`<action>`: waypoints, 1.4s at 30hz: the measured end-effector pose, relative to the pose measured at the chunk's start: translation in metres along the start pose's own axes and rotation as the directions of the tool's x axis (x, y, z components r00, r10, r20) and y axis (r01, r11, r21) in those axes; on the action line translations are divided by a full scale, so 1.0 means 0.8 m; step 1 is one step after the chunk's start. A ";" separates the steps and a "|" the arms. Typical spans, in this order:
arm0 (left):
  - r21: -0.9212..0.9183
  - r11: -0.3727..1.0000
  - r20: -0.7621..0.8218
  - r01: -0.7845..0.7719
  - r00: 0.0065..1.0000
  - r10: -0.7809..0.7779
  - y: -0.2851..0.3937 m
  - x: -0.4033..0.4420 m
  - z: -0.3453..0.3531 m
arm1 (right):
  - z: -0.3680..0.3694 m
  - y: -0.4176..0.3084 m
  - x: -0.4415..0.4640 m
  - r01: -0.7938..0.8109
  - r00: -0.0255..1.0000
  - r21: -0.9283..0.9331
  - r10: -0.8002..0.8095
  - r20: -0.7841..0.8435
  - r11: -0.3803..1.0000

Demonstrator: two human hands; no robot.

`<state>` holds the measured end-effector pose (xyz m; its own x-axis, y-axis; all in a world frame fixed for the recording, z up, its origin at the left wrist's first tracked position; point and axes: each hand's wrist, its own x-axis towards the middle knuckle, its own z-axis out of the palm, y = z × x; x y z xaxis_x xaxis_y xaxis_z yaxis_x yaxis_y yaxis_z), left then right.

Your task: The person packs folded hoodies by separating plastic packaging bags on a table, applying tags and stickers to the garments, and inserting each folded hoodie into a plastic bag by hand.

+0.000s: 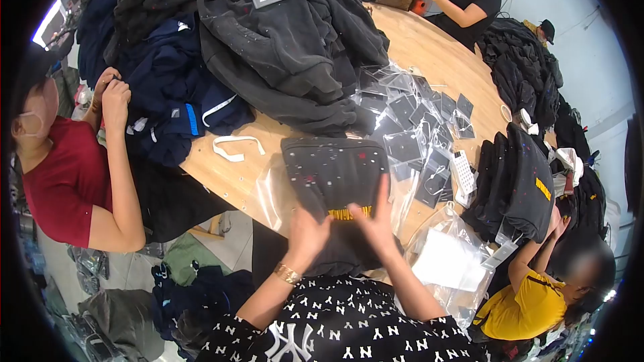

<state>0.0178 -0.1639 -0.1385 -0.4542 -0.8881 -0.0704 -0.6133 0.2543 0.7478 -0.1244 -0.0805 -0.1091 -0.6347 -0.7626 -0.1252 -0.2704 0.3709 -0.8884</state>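
Observation:
A folded dark grey garment (335,174) with yellow lettering and small pale and red specks lies at the table's near edge, in front of my body. My left hand (308,231) grips its left side, fingers partly hidden. At the right side, my right hand (377,224) holds the same garment, thumb over the top near the lettering and a finger stretched along the edge. Clear plastic (272,194) shows on both sides of the garment. Close by on the right is a pile of dark tags in clear sleeves (402,124).
Dark garments (288,47) are heaped at the back, navy ones (168,80) to the left. A white strap (238,149) lies on the wooden table (436,40). Plastic bags (446,261) and folded garments (523,181) are at right. Co-workers stand left, right and far back.

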 end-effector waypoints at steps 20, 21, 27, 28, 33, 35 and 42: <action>-0.713 0.681 0.466 -0.166 0.613 0.638 0.155 -0.006 0.044 | -0.039 0.199 -0.002 -0.204 0.964 0.913 -0.236 0.123 -0.354; -0.800 0.593 0.390 -0.095 0.669 0.633 0.149 -0.011 0.052 | -0.048 0.186 -0.005 -0.201 0.971 0.928 -0.188 0.147 -0.314; -0.312 0.844 -0.152 -0.437 0.899 0.410 0.052 -0.011 0.015 | -0.126 0.130 -0.042 -0.409 0.876 0.913 0.280 0.392 0.000; -0.043 0.948 -0.074 -0.315 0.947 0.312 0.016 -0.002 0.017 | -0.133 0.135 -0.050 -0.393 0.882 0.919 0.289 0.372 0.016; 0.555 0.830 -0.068 -0.061 0.991 0.118 -0.099 0.062 -0.045 | -0.151 0.153 -0.064 -0.299 0.917 0.952 0.296 0.269 0.061; 0.585 0.811 -0.121 0.015 0.990 0.069 -0.113 0.101 -0.071 | -0.152 0.158 -0.066 -0.273 0.924 0.958 0.301 0.236 0.087; 0.274 0.799 0.289 -0.536 0.838 0.463 -0.017 0.003 -0.014 | -0.152 0.158 -0.066 -0.246 0.934 0.961 0.297 0.199 0.130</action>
<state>0.0324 -0.1737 -0.1419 -0.8512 -0.5159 0.0962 -0.4237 0.7837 0.4542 -0.2129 0.0711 -0.1610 -0.5292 -0.7076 -0.4684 0.8162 -0.2737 -0.5088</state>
